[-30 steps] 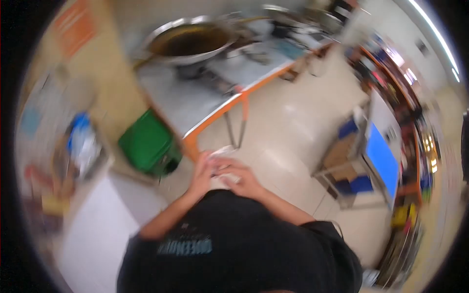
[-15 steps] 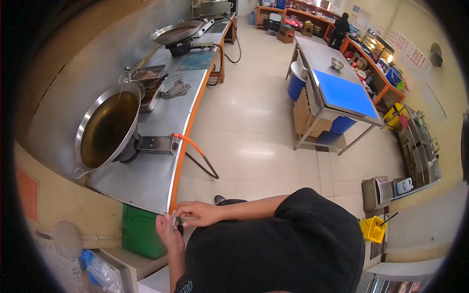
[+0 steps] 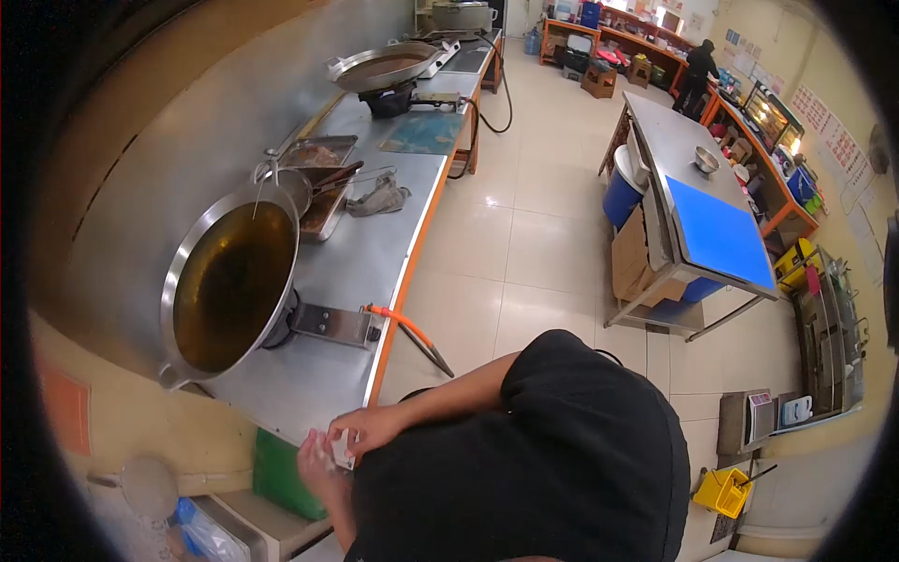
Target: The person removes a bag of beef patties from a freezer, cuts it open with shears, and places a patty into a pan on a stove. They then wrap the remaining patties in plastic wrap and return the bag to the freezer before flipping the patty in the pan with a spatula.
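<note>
My right hand (image 3: 367,428) is bent with its fingers pinched on a small white flat item (image 3: 344,451), perhaps a little box; its kind is not clear. My left hand (image 3: 321,468) is against the same item from the other side, fingers curled and partly blurred. Both hands are close to my body, just off the near corner of the metal counter (image 3: 281,403). Ahead on that counter, a large wok (image 3: 169,309) of dark golden oil sits on a gas burner (image 3: 332,325) with an orange hose (image 3: 412,328).
A tray (image 3: 323,220) with utensils and a grey rag (image 3: 379,195) lie behind the wok. Farther back is a second wok (image 3: 393,66). A steel table (image 3: 655,122) with a blue board (image 3: 721,229) stands right. A person in dark clothes (image 3: 695,80) stands at the back.
The view has shifted, so the counter and wok appear lower and farther right. My hands have moved slightly lower in view, still together, and the white item between them now shows more.
</note>
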{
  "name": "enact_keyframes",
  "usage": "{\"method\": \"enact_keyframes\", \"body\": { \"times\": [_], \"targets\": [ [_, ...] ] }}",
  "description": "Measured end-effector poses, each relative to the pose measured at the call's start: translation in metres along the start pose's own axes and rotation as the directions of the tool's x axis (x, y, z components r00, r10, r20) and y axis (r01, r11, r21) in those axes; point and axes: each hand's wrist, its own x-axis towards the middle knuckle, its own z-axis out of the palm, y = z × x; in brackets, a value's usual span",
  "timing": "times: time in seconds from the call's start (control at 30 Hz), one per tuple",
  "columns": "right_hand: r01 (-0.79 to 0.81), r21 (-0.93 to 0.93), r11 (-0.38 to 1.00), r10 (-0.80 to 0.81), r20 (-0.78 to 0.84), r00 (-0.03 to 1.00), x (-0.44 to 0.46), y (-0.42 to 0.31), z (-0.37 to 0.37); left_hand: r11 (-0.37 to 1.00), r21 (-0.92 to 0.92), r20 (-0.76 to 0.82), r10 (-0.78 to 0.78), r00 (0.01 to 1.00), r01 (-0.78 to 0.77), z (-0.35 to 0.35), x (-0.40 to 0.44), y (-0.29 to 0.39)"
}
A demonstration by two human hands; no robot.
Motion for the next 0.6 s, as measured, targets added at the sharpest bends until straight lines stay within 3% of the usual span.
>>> {"method": "enact_keyframes", "body": {
  "times": [0.13, 0.17, 0.2, 0.23, 0.27, 0.3, 0.33, 0.4, 0.43, 0.47, 0.5, 0.57, 0.6],
  "targets": [
    [-0.025, -0.001, 1.000, 0.025, 0.053, 0.998, 0.003, 0.006, -0.024, 0.996, 0.030, -0.059, -0.082, 0.995, 0.084, -0.086, 0.013, -0.056],
    [-0.025, 0.005, 1.000, 0.025, 0.045, 0.999, 0.003, 0.007, -0.028, 0.924, 0.377, -0.081, 0.101, 0.992, -0.063, -0.112, 0.016, -0.089],
    [-0.039, 0.010, 0.999, 0.039, 0.015, 0.999, 0.002, 0.012, -0.032, 0.715, 0.675, -0.037, 0.281, 0.959, -0.183, -0.125, 0.021, -0.105],
    [-0.055, 0.015, 0.998, 0.055, -0.014, 0.998, 0.002, 0.018, -0.035, 0.714, 0.676, -0.030, 0.276, 0.961, -0.184, -0.124, 0.021, -0.098],
    [-0.060, 0.017, 0.998, 0.061, -0.018, 0.998, 0.003, 0.023, -0.038, 0.944, 0.316, -0.275, -0.008, 0.961, 0.098, -0.115, 0.017, -0.080],
    [-0.063, 0.031, 0.998, 0.064, -0.032, 0.997, 0.002, 0.029, -0.040, 0.933, -0.144, -0.372, -0.360, 0.856, 0.330, -0.103, 0.017, -0.071],
    [-0.068, 0.046, 0.997, 0.070, -0.043, 0.997, 0.000, 0.036, -0.042, 0.929, -0.149, -0.371, -0.370, 0.852, 0.338, -0.092, 0.022, -0.071],
    [-0.040, 0.022, 0.999, 0.041, -0.065, 0.997, -0.007, 0.053, -0.052, 0.936, 0.205, -0.566, -0.124, 0.815, 0.285, -0.086, 0.018, -0.079],
    [0.006, 0.005, 1.000, -0.005, -0.067, 0.998, -0.004, 0.060, -0.052, 0.980, -0.132, -0.220, -0.176, 0.959, 0.149, -0.198, 0.038, -0.195],
    [0.014, -0.017, 1.000, -0.015, -0.056, 0.998, -0.007, 0.064, -0.055, 0.852, -0.459, 0.157, -0.202, 0.967, 0.252, -0.272, 0.054, -0.265],
    [0.051, -0.034, 0.998, -0.054, -0.077, 0.996, -0.010, 0.073, -0.055, 0.986, -0.145, -0.268, -0.124, 0.955, 0.087, -0.258, 0.041, -0.278],
    [-0.071, -0.065, 0.995, 0.066, -0.077, 0.995, -0.020, 0.043, -0.067, 0.994, 0.103, -0.492, 0.078, 0.867, -0.031, -0.220, 0.019, -0.268],
    [-0.183, 0.154, 0.971, 0.200, -0.103, 0.974, -0.025, 0.052, -0.065, 0.955, -0.278, -0.370, -0.007, 0.929, -0.104, -0.218, 0.026, -0.238]
  ]
}}
